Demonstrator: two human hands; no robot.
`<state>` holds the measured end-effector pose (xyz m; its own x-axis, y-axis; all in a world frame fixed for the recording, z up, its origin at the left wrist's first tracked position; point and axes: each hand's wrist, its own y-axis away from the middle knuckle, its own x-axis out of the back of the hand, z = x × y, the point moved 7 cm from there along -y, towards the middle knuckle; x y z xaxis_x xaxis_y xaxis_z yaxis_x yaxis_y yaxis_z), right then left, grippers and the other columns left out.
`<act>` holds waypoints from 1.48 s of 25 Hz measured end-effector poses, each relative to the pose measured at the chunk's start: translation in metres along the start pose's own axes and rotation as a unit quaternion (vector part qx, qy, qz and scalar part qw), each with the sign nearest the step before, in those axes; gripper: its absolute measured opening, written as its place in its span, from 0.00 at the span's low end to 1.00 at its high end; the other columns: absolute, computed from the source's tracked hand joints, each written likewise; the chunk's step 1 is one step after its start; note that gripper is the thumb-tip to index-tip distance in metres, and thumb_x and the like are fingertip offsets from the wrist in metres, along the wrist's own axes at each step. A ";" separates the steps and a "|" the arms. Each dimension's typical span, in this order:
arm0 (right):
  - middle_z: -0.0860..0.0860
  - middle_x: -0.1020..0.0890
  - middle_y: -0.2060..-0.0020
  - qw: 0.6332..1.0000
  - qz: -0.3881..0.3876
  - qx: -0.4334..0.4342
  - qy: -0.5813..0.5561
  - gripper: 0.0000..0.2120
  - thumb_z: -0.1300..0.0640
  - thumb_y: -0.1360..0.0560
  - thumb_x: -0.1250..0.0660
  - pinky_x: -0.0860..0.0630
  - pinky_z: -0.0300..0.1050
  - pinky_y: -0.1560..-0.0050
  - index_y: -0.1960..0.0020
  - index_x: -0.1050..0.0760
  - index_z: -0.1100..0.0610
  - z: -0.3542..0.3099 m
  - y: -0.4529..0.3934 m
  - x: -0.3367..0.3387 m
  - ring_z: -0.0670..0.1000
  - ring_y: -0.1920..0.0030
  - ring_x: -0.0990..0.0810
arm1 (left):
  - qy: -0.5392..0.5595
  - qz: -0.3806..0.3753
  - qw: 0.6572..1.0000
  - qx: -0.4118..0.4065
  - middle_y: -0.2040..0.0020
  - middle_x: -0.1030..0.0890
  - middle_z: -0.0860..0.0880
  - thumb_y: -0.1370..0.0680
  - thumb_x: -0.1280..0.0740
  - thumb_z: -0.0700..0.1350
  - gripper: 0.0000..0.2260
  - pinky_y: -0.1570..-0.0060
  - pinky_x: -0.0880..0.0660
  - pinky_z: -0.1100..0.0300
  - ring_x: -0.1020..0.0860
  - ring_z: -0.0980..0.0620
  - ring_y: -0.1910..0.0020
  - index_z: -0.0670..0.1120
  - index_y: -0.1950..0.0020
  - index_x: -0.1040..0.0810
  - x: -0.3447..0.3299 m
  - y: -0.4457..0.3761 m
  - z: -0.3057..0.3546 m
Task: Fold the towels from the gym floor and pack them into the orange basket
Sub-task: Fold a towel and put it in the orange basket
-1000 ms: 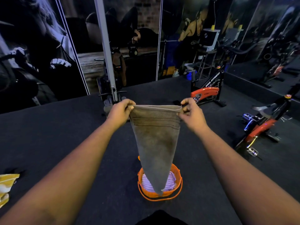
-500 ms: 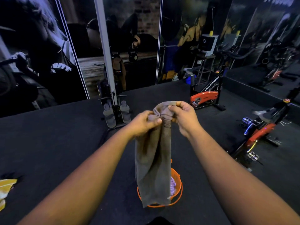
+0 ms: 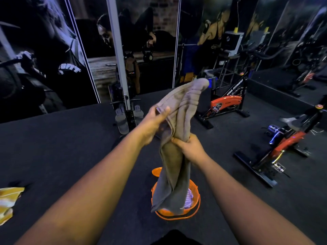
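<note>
Towel (image 3: 177, 152) no longer stretched wide between both hands: now bunched lengthwise. Right hand (image 3: 190, 148) lower, gripped round the middle below the left fingers; left hand (image 3: 153, 121) on the upper edge, top end flopping beyond the fingertips.

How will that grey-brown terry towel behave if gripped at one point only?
Probably floppy: the grey-brown terry towel bunches and droops either side of the right hand, its tail hanging over the round orange plastic basket. Likely light, since the left hand pinches an edge easily. Its ribbed pile looks grippy, so slipping seems unlikely.
</note>
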<state>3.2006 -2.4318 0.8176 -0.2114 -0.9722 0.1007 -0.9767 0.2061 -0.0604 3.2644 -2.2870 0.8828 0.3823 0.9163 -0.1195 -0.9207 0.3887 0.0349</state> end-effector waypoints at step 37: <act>0.58 0.13 0.48 0.977 0.054 -0.153 -0.135 0.14 0.56 0.19 0.38 0.19 0.51 0.48 0.42 0.16 0.59 0.026 -0.002 0.040 0.56 0.48 0.14 | -0.022 0.062 0.992 0.110 0.38 0.19 0.45 0.18 0.36 0.58 0.19 0.36 0.24 0.45 0.20 0.45 0.38 0.49 0.31 0.25 0.035 0.019 -0.079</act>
<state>3.1954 -2.4736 0.7958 -0.3365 -0.9282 -0.1588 -0.9236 0.2925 0.2477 3.2536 -2.2552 0.8011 0.2751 0.9598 -0.0566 -0.9234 0.2801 0.2623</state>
